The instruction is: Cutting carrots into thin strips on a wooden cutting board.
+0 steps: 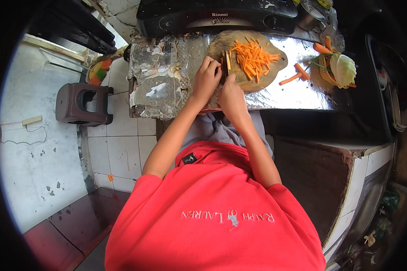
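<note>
My right hand (232, 98) grips the handle of a kitchen knife (226, 64), its blade pointing away from me over the wooden cutting board (220, 42). An orange carrot sliver lies against the blade's right side. Left of the blade, the curled fingers of my left hand (206, 78) hold a piece of carrot (222, 61), mostly hidden by the fingers and knife. A heap of carrot sticks (254, 59) covers the middle and right of the board. Carrots (296, 74) lie on the foil-covered surface to the right of the board.
A Rinnai gas stove (217, 18) stands behind the board. To the right, a yellow basket (325, 69) holds a cabbage (342, 70) and carrots, beside a dark basin (373, 67) with dishes. A metal pot (310, 18) sits at the back right. A brown plastic stool (69, 103) is at left.
</note>
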Available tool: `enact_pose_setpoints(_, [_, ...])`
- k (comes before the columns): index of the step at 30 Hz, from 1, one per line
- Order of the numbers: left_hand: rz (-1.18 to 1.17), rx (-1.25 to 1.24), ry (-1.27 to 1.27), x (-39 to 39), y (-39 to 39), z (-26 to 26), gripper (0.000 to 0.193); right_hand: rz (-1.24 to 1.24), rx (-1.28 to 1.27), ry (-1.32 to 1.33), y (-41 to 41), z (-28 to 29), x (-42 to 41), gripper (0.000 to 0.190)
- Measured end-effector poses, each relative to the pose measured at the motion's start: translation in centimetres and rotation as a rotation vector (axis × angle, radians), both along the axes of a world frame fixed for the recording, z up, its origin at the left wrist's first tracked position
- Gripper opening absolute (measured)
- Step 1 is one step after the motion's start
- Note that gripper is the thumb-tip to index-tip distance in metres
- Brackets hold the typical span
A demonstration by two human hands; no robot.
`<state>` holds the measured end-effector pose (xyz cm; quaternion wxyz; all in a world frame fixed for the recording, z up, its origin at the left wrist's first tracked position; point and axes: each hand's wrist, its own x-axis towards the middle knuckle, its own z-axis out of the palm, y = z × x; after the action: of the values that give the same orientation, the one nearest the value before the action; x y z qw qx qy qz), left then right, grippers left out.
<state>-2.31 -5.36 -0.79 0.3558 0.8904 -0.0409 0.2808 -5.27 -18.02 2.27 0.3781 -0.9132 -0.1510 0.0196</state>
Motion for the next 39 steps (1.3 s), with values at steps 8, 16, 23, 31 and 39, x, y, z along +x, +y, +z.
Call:
enact_pose_setpoints(8, [0.023,-0.017,0.033,0.0,-0.1,-0.2,0.010,-0.002,0.017,-0.032,-0.2,0.2,-0.1,0.023])
enact_pose_setpoints(16, [-0.020,-0.041,0.011,0.0,0.2,-0.2,0.013,0.016,-0.027,-0.032,0.1,1.3,-1.1,0.022])
enact_pose_setpoints(23, [-0.011,-0.046,0.023,0.0,0.2,-0.1,0.014,0.029,-0.088,-0.039,0.2,0.8,-1.1,0.022])
enact_pose_setpoints(31, [0.012,0.004,0.044,0.3,-0.1,0.1,0.020,-0.038,0.061,-0.071,-1.1,1.5,-0.6,0.023])
enact_pose_setpoints(39, [0.002,-0.209,0.087,0.1,0.4,-0.3,0.016,-0.026,0.051,-0.077,-2.0,1.9,-1.4,0.023])
